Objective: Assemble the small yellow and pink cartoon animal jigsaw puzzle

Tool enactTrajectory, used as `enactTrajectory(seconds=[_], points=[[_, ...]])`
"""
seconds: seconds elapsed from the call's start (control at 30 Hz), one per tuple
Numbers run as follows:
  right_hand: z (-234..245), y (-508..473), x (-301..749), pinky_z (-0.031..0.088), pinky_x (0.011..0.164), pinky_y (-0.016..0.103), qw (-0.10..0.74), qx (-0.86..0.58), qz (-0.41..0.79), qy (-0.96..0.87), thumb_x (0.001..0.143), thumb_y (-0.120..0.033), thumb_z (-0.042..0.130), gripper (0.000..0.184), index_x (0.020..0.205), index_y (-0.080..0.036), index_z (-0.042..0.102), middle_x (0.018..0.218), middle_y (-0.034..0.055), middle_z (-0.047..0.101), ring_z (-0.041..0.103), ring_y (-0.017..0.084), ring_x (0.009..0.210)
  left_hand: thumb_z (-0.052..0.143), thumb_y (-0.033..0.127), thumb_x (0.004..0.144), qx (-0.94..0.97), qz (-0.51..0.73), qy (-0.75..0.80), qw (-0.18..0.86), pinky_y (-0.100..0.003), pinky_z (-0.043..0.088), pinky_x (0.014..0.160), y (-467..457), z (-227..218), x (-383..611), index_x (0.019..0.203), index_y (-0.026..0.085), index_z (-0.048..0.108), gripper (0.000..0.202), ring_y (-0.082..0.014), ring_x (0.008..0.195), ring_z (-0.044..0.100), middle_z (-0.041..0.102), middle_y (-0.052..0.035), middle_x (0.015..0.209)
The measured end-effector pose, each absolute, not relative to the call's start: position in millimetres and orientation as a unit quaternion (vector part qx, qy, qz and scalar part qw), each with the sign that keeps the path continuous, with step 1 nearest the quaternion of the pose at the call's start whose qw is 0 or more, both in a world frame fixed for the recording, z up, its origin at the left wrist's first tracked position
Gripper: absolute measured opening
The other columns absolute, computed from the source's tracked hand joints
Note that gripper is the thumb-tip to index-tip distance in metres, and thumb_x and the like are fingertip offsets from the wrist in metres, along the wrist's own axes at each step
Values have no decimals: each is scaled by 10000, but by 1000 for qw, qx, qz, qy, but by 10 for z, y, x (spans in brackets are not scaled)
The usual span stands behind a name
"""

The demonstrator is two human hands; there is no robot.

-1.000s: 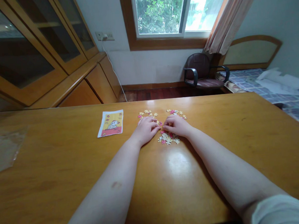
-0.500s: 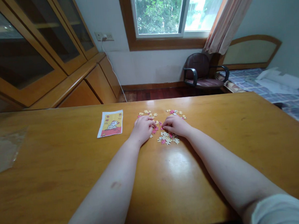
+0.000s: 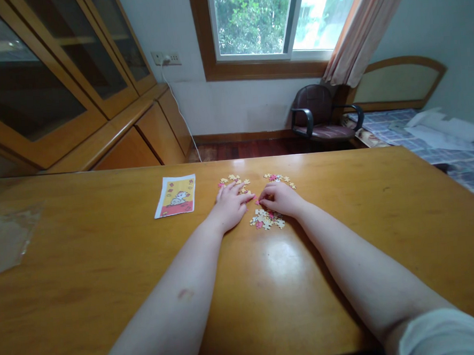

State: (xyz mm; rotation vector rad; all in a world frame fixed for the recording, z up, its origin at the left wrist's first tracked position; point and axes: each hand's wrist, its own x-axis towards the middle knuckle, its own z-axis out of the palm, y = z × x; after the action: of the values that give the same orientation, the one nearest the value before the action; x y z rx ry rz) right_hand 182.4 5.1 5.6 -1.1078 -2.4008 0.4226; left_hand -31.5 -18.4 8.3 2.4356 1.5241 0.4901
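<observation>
left hand flat on table, fingers spread wide, just right of picture card, partly over loose puzzle pieces. right hand further right of card, fingers curled, tips at a pink piece; can't tell if it's gripped. clear plastic bag lies flat far left of card, contents not readable. glass-door cabinet behind-left of card, inside dark. beyond card: window, curtain, chair; bed far right
</observation>
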Motion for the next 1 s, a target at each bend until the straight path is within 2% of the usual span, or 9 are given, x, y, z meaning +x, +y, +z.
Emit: enactTrajectory(seconds=[0.13, 0.23, 0.37, 0.5, 0.63, 0.83, 1.0], points=[[49, 76, 1832, 443, 713, 290, 227, -497, 121, -829, 779, -216, 651, 74, 741, -199, 712, 744, 38, 664, 587, 173, 736, 521, 205, 811, 803, 196, 555, 92, -555, 283, 1093, -148, 67, -337, 1029, 313, 736, 325, -303, 1302, 392, 591, -32, 1308], [53, 82, 1840, 444, 705, 296, 239, -540, 108, -800, 795, -220, 634, 93, 739, -200, 706, 764, 44, 667, 584, 177, 737, 523, 171, 786, 801, 214, 553, 82, -500, 338, 1069, -130, 78, -354, 939, 284, 756, 301, -283, 1248, 450, 640, -34, 1230], [98, 36, 1830, 459, 765, 295, 252, -431, 156, -852, 804, -226, 649, 77, 775, -197, 715, 789, 41, 668, 602, 172, 786, 503, 87, 738, 798, 246, 543, 84, -428, 415, 987, -137, 119, -373, 756, 260, 755, 306, -229, 1053, 565, 702, -25, 1036], [117, -12, 1809, 476, 720, 271, 226, -336, 230, -885, 758, -310, 731, 119, 789, -195, 730, 801, 38, 657, 606, 149, 743, 533, 86, 728, 810, 249, 524, 85, -440, 399, 979, -147, 124, -388, 597, 277, 732, 305, -224, 977, 573, 719, -3, 916], [74, 1, 1804, 480, 711, 266, 226, -339, 249, -879, 746, -300, 746, 105, 754, -197, 732, 799, 36, 659, 610, 144, 738, 583, 123, 739, 830, 236, 497, 91, -451, 378, 992, -133, 83, -389, 636, 301, 749, 265, -227, 988, 572, 727, 9, 926], [62, 17, 1808, 480, 719, 266, 226, -335, 250, -880, 755, -285, 736, 101, 723, -190, 721, 772, 32, 659, 612, 143, 732, 517, 105, 746, 801, 230, 548, 65, -438, 414, 943, -132, 105, -399, 732, 285, 763, 305, -250, 998, 585, 726, -4, 963], [111, 1, 1801, 483, 723, 275, 221, -333, 251, -882, 725, -293, 756, 113, 747, -186, 725, 775, 34, 662, 611, 147, 730, 483, 182, 779, 821, 200, 526, 95, -348, 486, 809, -239, 247, -356, 1015, 237, 706, 328, -226, 916, 633, 721, -37, 1004]])
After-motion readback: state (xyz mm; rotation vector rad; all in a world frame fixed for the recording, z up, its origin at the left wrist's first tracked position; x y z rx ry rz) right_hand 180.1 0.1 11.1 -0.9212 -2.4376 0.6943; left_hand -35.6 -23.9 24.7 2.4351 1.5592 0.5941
